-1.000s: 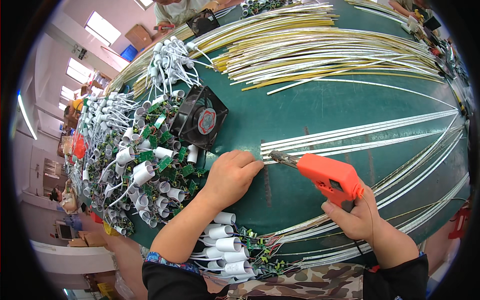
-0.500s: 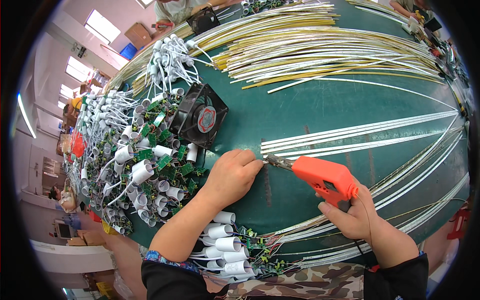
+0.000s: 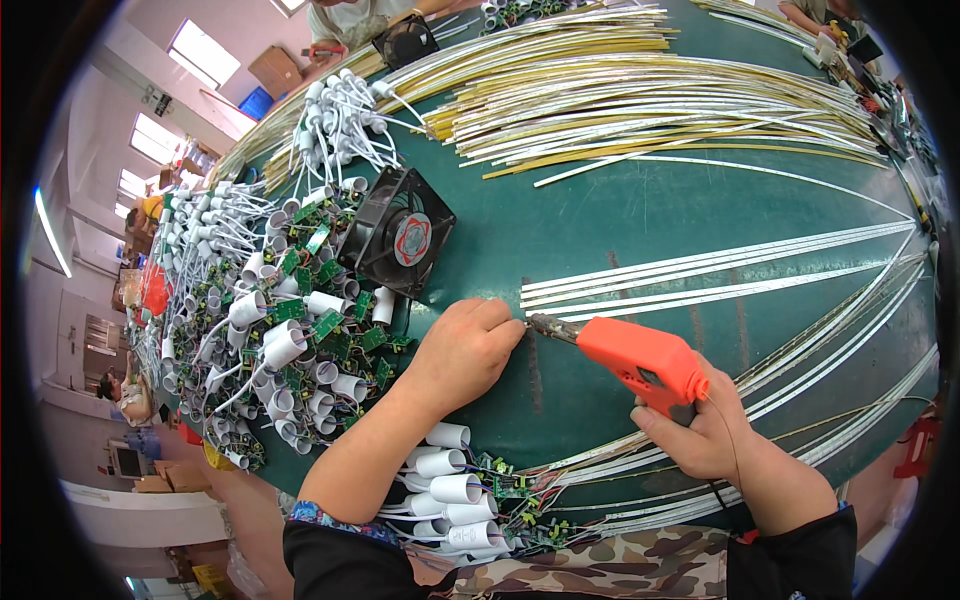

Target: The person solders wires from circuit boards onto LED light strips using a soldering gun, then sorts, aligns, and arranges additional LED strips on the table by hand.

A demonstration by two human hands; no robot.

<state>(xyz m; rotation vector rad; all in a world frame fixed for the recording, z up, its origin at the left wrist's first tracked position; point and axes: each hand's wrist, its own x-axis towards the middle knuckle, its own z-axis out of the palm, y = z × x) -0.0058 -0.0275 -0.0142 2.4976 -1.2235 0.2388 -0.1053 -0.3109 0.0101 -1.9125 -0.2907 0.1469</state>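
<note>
My right hand point(image 3: 695, 440) grips an orange soldering gun point(image 3: 640, 360) by its handle. A thin wire loops down from the gun's rear end. Its dark metal tip points left, right beside the fingertips of my left hand point(image 3: 468, 350). The left fingers are pinched together at the left ends of several thin white strips point(image 3: 690, 262) laid on the green tabletop. What sits between those fingers is too small and covered to make out. Behind my left hand stands a black square fan point(image 3: 400, 232) with a red and white hub.
Left lies a heap of white cylindrical caps with green circuit boards point(image 3: 325, 325). More white caps point(image 3: 455, 488) with wires sit near my left forearm, strips running right from them. Bundled white and yellow strips point(image 3: 660, 105) cover the far side. Another person's hand point(image 3: 325, 48) shows at the far edge.
The soldering gun and my right hand have shifted slightly left and down, the tip staying close to my left fingertips. My left hand has barely moved.
</note>
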